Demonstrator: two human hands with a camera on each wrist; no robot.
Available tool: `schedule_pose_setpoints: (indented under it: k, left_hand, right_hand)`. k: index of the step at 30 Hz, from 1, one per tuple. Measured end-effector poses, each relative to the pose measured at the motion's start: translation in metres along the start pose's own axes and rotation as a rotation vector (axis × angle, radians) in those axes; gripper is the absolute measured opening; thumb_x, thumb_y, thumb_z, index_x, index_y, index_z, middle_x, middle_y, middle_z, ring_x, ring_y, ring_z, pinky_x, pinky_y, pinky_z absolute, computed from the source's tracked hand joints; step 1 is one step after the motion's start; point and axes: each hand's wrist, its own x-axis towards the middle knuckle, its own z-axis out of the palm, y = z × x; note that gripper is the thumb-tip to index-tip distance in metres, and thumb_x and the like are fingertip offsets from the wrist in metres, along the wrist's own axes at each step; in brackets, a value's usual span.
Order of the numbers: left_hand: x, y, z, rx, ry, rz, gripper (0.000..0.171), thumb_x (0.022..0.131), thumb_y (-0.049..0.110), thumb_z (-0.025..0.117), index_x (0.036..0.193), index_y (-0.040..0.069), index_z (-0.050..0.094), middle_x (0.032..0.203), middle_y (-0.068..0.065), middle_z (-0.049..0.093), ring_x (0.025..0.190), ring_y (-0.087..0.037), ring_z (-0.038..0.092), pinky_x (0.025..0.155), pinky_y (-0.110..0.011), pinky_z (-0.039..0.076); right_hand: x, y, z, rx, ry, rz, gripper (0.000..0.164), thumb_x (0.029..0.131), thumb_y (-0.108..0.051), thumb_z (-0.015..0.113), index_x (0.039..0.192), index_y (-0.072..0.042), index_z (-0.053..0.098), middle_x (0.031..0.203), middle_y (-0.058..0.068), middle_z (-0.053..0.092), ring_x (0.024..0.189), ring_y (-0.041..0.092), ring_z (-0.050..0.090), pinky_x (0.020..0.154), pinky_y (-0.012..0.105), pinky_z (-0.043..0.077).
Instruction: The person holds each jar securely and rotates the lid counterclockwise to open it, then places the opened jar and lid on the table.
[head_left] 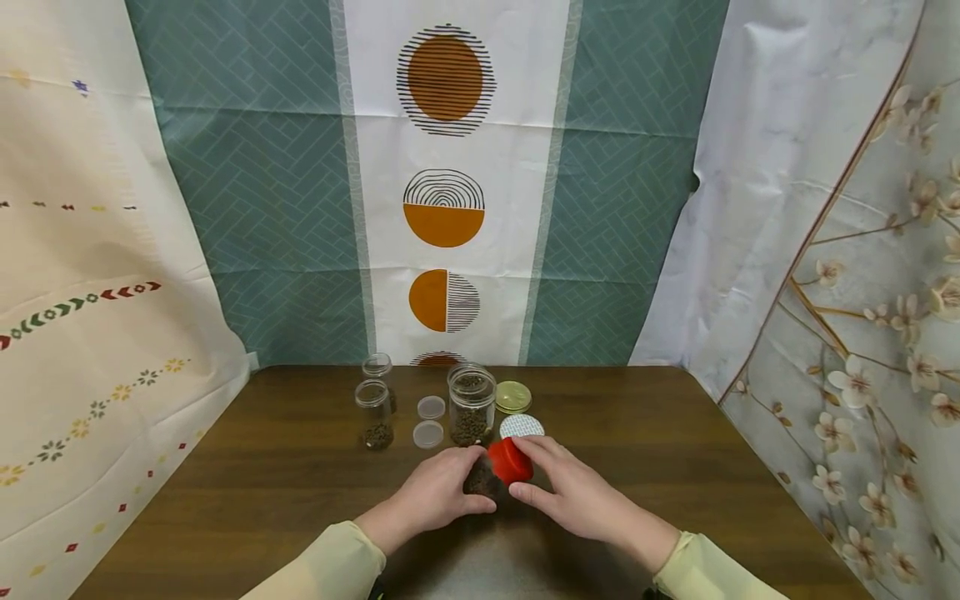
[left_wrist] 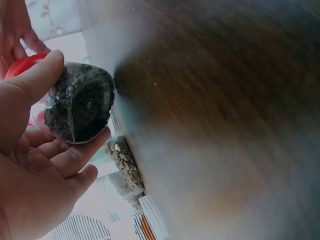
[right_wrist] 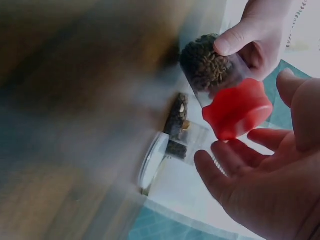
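My left hand (head_left: 438,490) grips a small clear jar (right_wrist: 206,67) of dark, grain-like pieces, thumb on one side and fingers on the other. In the right wrist view the jar is tilted, and a red lid (right_wrist: 239,111) with a scalloped edge sits at its mouth. The left wrist view looks at the jar's base (left_wrist: 92,105). Beside the red lid is my right hand (head_left: 576,493), its fingers loosely spread, fingertips right at the lid's edge in the right wrist view.
Just beyond my hands stands a larger open jar (head_left: 471,417), partly filled. Two slim jars (head_left: 373,421) stand to its left, with two small translucent lids (head_left: 428,434) between. To its right lie a gold lid (head_left: 513,395) and a pale patterned lid (head_left: 522,426) on the wooden table (head_left: 285,475).
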Motion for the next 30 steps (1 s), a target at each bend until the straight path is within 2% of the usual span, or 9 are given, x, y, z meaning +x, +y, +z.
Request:
schedule_pose_setpoints:
  k: [5,13,21,30]
  left_hand:
    - [-0.002,0.000,0.002,0.023,0.006,0.005,0.059,0.085,0.038,0.098,0.128,0.009,0.069,0.117,-0.004,0.075,0.108,-0.023,0.070,0.093,-0.046,0.059]
    - [-0.001,0.002,0.001,0.033,0.010,0.005,0.059,0.085,0.038,0.098,0.127,0.008,0.069,0.117,-0.004,0.076,0.109,-0.024,0.071,0.093,-0.048,0.059]
    - [0.000,0.004,0.000,0.024,0.008,0.001,0.057,0.084,0.037,0.099,0.124,0.010,0.070,0.113,-0.002,0.076,0.103,-0.021,0.072,0.089,-0.045,0.060]
    - [0.000,0.003,0.001,0.029,0.017,0.006,0.055,0.085,0.037,0.099,0.122,0.010,0.069,0.111,-0.001,0.075,0.100,-0.019,0.072,0.088,-0.044,0.060]
  right_hand:
    - [0.014,-0.004,-0.001,-0.036,0.021,0.040,0.068,0.107,-0.052,0.071,0.157,-0.007,0.060,0.147,0.008,0.062,0.129,0.030,0.066,0.105,0.058,0.055]
    - [0.028,-0.008,0.000,-0.091,0.014,0.126,0.059,0.105,-0.049,0.074,0.149,-0.010,0.067,0.138,0.009,0.068,0.114,0.031,0.072,0.098,0.060,0.058]
    - [0.032,-0.005,0.001,-0.150,0.028,0.093,0.051,0.105,-0.049,0.075,0.142,-0.015,0.071,0.127,0.002,0.070,0.105,0.024,0.071,0.090,0.052,0.059]
    - [0.034,-0.005,-0.002,-0.128,0.003,0.065,0.052,0.106,-0.046,0.074,0.144,-0.011,0.069,0.129,0.006,0.070,0.107,0.026,0.071,0.095,0.054,0.059]
